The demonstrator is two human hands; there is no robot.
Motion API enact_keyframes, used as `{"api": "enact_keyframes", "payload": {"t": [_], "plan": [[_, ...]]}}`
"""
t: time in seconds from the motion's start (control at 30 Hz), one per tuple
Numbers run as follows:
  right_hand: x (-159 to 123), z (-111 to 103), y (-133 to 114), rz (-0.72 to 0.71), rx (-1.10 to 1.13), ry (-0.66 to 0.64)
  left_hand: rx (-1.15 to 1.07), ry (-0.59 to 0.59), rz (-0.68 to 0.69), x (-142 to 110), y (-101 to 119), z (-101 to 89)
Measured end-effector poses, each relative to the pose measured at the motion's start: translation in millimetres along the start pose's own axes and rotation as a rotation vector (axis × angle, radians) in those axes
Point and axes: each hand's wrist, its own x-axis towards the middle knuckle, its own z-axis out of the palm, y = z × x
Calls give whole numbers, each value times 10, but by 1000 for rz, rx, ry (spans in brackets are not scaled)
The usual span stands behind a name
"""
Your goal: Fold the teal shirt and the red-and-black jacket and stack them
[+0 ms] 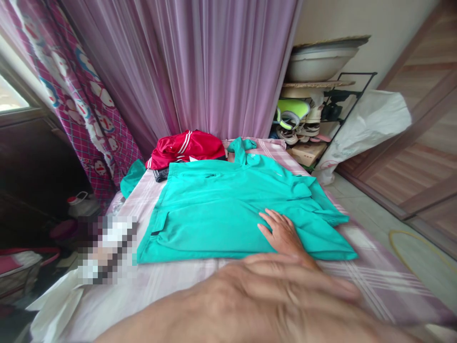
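Observation:
A turquoise jacket (210, 205) lies spread out on the checked cloth (171, 281), with a zipped pocket and small light marks on its chest. My right hand (283, 233) rests on the jacket's near half, its fingers spread and palm down. Close to the camera, my left hand (257, 300) reaches across from the lower left with its fingers stretched out to the right. It looks large and slightly blurred, holds nothing that I can see, and hides part of my right forearm and the near part of the cloth.
A red garment with white stripes (193, 145) lies in a heap behind the jacket, before a purple curtain (221, 71). On the right stand a shoe rack (342, 102) with a large basin (321, 62) on top and a white plastic bag (374, 119). A pixelated patch covers something on the left.

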Motion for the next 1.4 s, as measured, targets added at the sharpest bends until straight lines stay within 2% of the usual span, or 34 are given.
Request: {"api": "enact_keyframes", "payload": {"t": [0.13, 0.27, 0.33, 0.43, 0.53, 0.63, 0.8, 0.93, 1.03, 1.13, 1.4], "plan": [[2, 26, 16, 4, -10, 6, -7, 4, -18, 357, -8, -173], [6, 48, 31, 6, -10, 12, -8, 3, -38, 575, -51, -268], [10, 52, 37, 5, -7, 8, 18, 57, -97, 631, -183, -349], [15, 48, 41, 5, -4, 3, 140, 225, -229, 661, -525, -574], [18, 42, 41, 4, -9, -8, 359, 345, -333, 588, -879, -870], [17, 50, 46, 4, -11, -13, 622, 370, -420, 405, -1091, -1137], [16, 89, 72, -9, -16, 1, 904, 329, -576, 53, -1172, -1466], [17, 98, 79, -11, -27, 6, 1113, 345, -788, -186, -1181, -1708], [18, 93, 72, -11, -29, 5, 1140, 339, -938, -327, -1193, -1843], [20, 83, 61, -7, -27, -1, 1091, 293, -1024, -388, -1186, -1917], [20, 56, 34, 1, -31, -1, 1026, 216, -1116, -244, -1140, -2041]]}}
